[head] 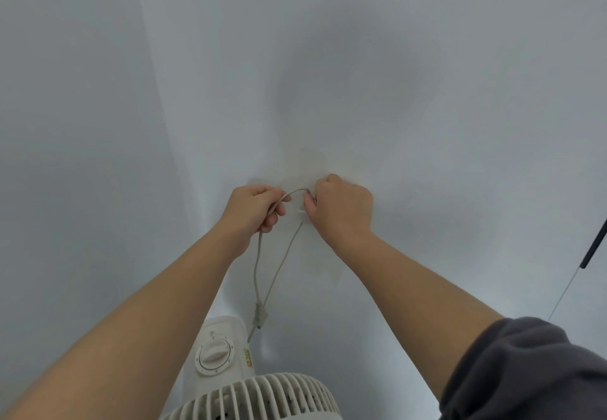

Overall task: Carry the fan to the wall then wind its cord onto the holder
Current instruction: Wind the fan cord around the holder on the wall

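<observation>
A white fan (226, 354) stands against the pale wall at the bottom centre, its round dial and slatted grille facing up at me. Its grey cord (258, 265) rises from behind the fan in two strands. My left hand (254, 207) is closed around one strand. The cord arches from it across to my right hand (340, 209), which pinches it at the wall. A small white holder (300, 211) peeks out beside my right fingers, mostly hidden. A cord tie or plug (259, 316) hangs low on the strands.
The wall (427, 91) fills the view, with a corner crease running down at the left. A lighter patch marks the wall above my hands. A thin dark rod (593, 248) leans at the right edge.
</observation>
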